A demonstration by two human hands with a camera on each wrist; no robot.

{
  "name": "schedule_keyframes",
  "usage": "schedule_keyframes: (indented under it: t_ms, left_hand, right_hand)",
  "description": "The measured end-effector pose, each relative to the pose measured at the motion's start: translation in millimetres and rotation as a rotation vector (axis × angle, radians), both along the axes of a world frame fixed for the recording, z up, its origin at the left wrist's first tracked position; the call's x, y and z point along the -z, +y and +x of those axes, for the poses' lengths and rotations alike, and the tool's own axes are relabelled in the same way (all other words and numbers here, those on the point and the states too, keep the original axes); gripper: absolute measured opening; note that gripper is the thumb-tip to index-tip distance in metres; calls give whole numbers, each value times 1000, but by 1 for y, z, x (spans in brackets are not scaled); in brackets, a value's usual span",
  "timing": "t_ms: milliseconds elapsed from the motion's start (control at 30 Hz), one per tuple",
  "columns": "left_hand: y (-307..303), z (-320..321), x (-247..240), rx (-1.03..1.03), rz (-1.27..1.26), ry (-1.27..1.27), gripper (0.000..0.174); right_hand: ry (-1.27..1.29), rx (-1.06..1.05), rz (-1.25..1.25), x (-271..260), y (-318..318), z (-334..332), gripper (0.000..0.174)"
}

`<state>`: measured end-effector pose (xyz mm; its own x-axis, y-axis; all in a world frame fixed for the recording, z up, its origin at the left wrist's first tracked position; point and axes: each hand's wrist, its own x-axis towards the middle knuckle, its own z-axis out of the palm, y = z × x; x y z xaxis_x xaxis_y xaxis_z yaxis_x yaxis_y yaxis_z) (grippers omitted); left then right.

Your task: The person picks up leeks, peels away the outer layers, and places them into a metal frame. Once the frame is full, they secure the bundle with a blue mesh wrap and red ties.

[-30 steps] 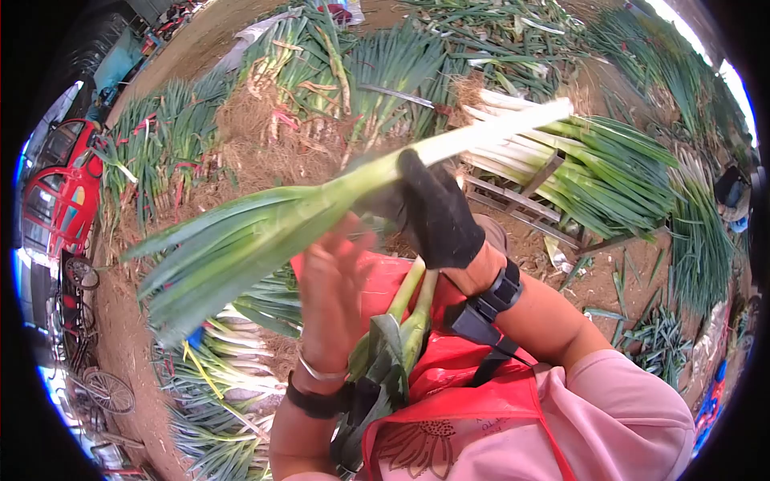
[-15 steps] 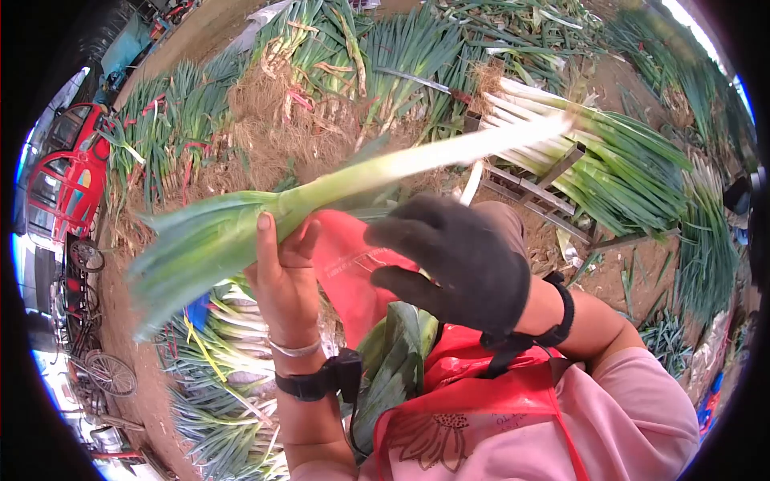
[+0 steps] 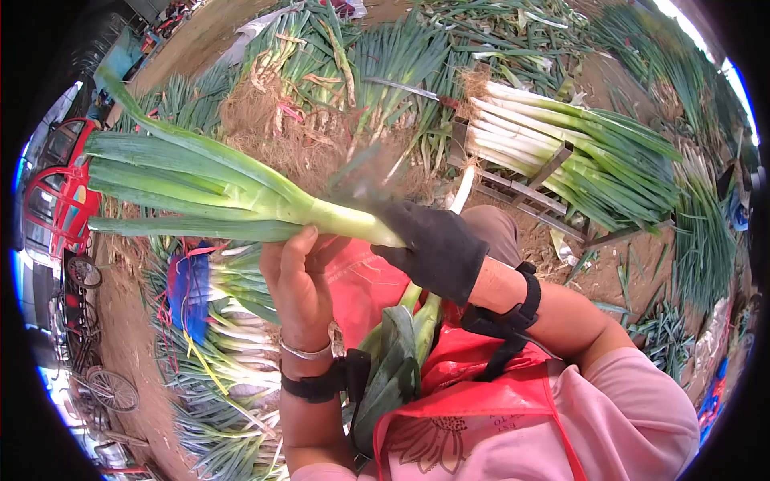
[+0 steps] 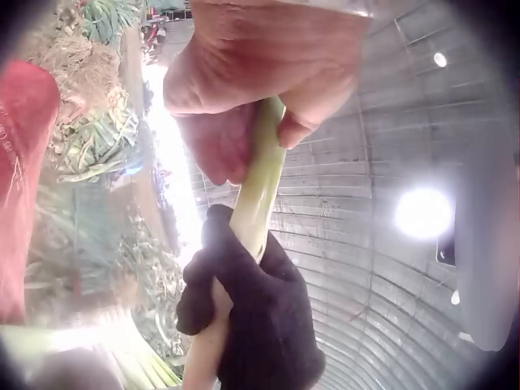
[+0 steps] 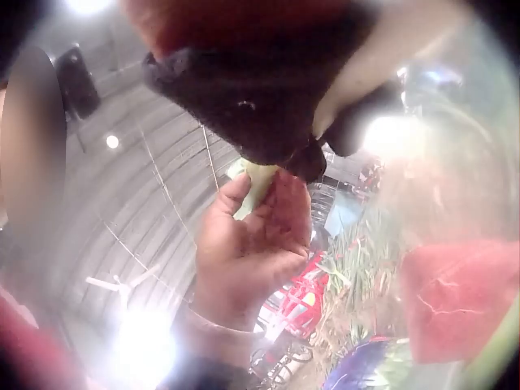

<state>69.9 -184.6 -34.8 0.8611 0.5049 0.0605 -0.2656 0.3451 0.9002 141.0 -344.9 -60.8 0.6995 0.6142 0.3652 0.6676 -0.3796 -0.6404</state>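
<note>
A large leek (image 3: 265, 196) is held up before the body, its green leaves fanning out to the left in the head view. My bare left hand (image 3: 303, 276) pinches it from below where the leaves meet the stalk. My right hand (image 3: 441, 248), in a black glove, grips the pale stalk farther down. In the left wrist view the gloved fingers (image 4: 264, 317) curl round the stalk (image 4: 258, 195). The right wrist view shows the left thumb (image 5: 236, 193) against it; the glove covers much of the stalk there. More leeks (image 3: 393, 361) lie against the red apron (image 3: 505, 401).
At the right, a metal rack (image 3: 533, 204) bears a stack of white-stalked leeks (image 3: 585, 152). Rooted leeks (image 3: 273, 136) are heaped on the ground ahead. Trimmed leeks (image 3: 241, 353) and a blue wrapping (image 3: 188, 297) lie at the left. Farther left are a red vehicle (image 3: 60, 184) and bicycles.
The right hand let go of the stalk, drew back, and now grips it again. The left hand went from loose beneath the leek to pinching it. The leaf end has swung upward in view.
</note>
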Motion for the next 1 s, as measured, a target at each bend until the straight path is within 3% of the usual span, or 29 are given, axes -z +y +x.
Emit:
schedule_keyframes:
  t_ms: [167, 200, 267, 300, 367, 433, 500, 533, 567, 633, 667, 733, 767, 867, 900, 967, 1000]
  left_hand:
    - [17, 3, 22, -5, 25, 25, 17]
    - [23, 2, 38, -54, 552, 84, 17]
    - [11, 9, 29, -42, -71, 29, 16]
    - [6, 13, 24, -35, -70, 29, 16]
    - [0, 16, 19, -34, -131, 156, 11]
    - [22, 14, 34, 84, -100, 219, 8]
    - [41, 14, 56, 322, -182, -94, 8]
    - [41, 14, 54, 292, -196, -167, 17]
    - [25, 16, 35, 297, -195, -165, 17]
    - [-17, 25, -13, 114, -92, -17, 33]
    - [-17, 29, -12, 135, -20, -9, 45]
    - [-14, 30, -14, 77, -6, 69, 44]
    - [-8, 30, -8, 76, -12, 73, 45]
    - [6, 28, 4, 263, -22, -77, 47]
    - [8, 27, 6, 260, -27, -68, 47]
    - [13, 28, 4, 426, -105, -205, 51]
    - [10, 26, 1, 398, -79, -186, 52]
  right_hand:
    - [106, -41, 115, 13, 5, -1, 55]
    - [189, -164, 169, 11, 4, 0, 52]
    - [346, -321, 233, 5, 0, 6, 44]
    - [344, -315, 235, -1, -3, 12, 44]
    - [798, -358, 130, -14, -10, 21, 40]
    - [844, -341, 145, -23, -16, 26, 35]
    - [1007, -224, 249, -20, -18, 28, 40]
    - [683, -79, 246, -14, -14, 23, 34]
    - [684, -74, 250, -10, -16, 21, 34]
    - [405, -52, 253, 0, -17, 17, 27]
    - [413, -61, 251, 7, -15, 14, 27]
    - [85, -201, 381, 14, -9, 8, 24]
    - [86, -202, 384, 12, -11, 10, 24]
    - [833, -251, 188, -7, -20, 13, 34]
    - [844, -251, 185, 0, -18, 13, 34]
    - [959, -162, 438, 11, -11, 16, 43]
    - [897, -199, 457, 13, -13, 18, 42]
